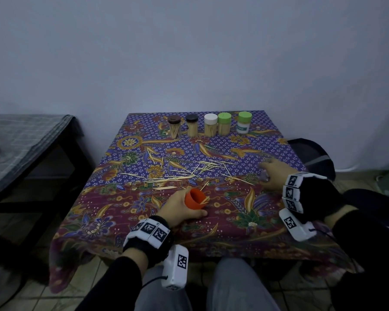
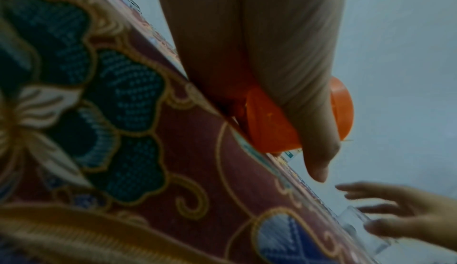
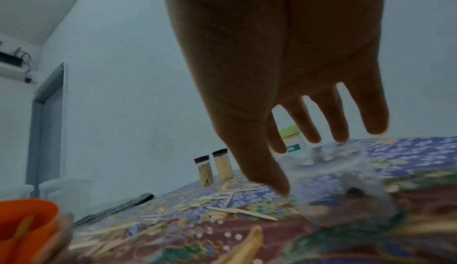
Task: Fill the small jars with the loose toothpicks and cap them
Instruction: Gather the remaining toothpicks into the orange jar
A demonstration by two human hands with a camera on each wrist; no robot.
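1. The left hand [image 1: 182, 208] is wrapped around an orange cap [image 1: 194, 198] near the front middle of the table, thumb on the side nearer the person and fingers curled round the far side; the cap is tilted with its open mouth facing up and away, and a couple of toothpicks stick out of it.
2. The right hand [image 1: 276, 175] is to the right of the orange cap, fingers spread and extended over a clear empty jar [image 3: 346, 186] that lies on its side on the cloth. The thumb tip comes down at the jar's left edge; blur hides whether the fingers actually touch it, and nothing is gripped.
3. Loose toothpicks [image 1: 189, 173] lie scattered on the cloth just behind the orange cap, between it and the far row.
4. Well behind the orange cap, along the far edge, five filled capped jars stand upright in a row: two dark-lidded jars [image 1: 183, 127], a white-lidded jar [image 1: 211, 125], and two green-lidded jars [image 1: 234, 124].
5. A floral batik tablecloth [image 1: 126, 212] in purple, maroon and gold covers the table.
6. A plain pale wall [image 1: 189, 52] rises behind; to the left of the table stands a dark bench with a grey checked cover [image 1: 25, 140].
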